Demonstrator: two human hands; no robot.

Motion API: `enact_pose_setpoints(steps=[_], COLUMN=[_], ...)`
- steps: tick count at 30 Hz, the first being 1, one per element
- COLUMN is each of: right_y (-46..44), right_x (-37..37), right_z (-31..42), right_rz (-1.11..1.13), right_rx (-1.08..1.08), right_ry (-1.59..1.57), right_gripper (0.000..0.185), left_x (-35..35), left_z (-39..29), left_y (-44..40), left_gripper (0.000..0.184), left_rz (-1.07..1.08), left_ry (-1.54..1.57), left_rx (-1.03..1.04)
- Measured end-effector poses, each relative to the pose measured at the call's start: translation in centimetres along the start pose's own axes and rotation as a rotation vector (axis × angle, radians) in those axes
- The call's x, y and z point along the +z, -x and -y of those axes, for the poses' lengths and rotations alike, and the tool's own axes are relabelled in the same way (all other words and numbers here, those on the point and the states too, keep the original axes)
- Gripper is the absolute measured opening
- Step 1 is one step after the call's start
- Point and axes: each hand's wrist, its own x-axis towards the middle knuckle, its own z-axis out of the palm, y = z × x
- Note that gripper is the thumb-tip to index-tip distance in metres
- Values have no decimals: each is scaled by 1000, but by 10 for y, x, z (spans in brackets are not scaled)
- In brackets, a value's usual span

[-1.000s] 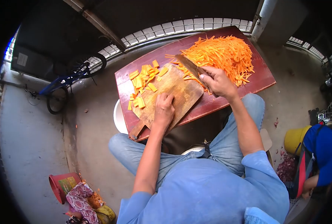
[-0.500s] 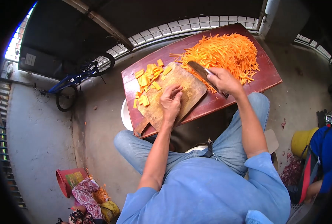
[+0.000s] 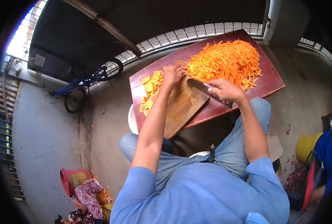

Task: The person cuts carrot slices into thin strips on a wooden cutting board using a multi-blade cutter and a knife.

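Observation:
My right hand (image 3: 223, 90) grips a knife (image 3: 197, 83), its blade pointing left over the right edge of the wooden cutting board (image 3: 184, 106). Beyond the board's far end, my left hand (image 3: 172, 77) reaches to the flat orange carrot slices (image 3: 149, 86), its fingers apart and their tips partly hidden. These slices lie piled along the board's left side, on a dark red table (image 3: 264, 76). A big heap of thin carrot strips (image 3: 225, 59) covers the table's far right part.
A blue bicycle (image 3: 78, 85) leans at the left wall. At lower left, a person in patterned clothes (image 3: 87, 196) sits by a red bucket (image 3: 66, 181). A yellow bucket (image 3: 305, 147) stands at right, near another person in blue (image 3: 328, 156). A white container (image 3: 132, 119) shows beside the table.
My left hand has moved from the middle of the board forward to the carrot slices at its far end. The knife has come slightly down and stays in my right hand.

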Motion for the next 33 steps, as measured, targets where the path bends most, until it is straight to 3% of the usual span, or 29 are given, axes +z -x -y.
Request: enact_pose_setpoints(steps=[3,5,8,13,14,16,18,19,21,24,25,29,33], right_y=[11,18,17,12,7,-3,7,6,14,16,18,20,26], right_x=[-24,-36,-36,-21,-15,1,9,18,25,30,30,25,20], right_z=[-19,-22,-19,-13,-15,-25,2,3,19,23,25,21,30], right_rz=[-136,-191,-308,-271,-279,-465,-448,-563,-517,-483,-486,-553,-522], right_rx=[-4,-27,-140,-87,-124,-418,-365,-530,-411,-335,-336,-359,-344], right_ry=[-182,-386,-593,-520,-397,54,327,512,638,804,835,904,887], right_gripper=[25,37,38,43,46,52,52,49,48,41,40,39,21], left_x=[15,22,22,18,24,39,20,7,-28,-64,-64,-61,-47], left_z=[-7,-9,-16,-36,-32,-16,-27,-33,-54,-73,-71,-88,-105], left_y=[-2,4,16,37,37,36,42,45,46,33,24,-14,-38], left_gripper=[41,39,36,29,29,29,31,32,44,53,65,79,77], left_rz=[71,27,-25,-29,-128,-324,-412,-440,-459,-170,-71,118,186], left_ry=[-100,-103,-85,-36,35,186,394,474,518,346,231,117,55], left_rx=[-31,-19,20,113,130,163,68,50,68,305,334,386,413])
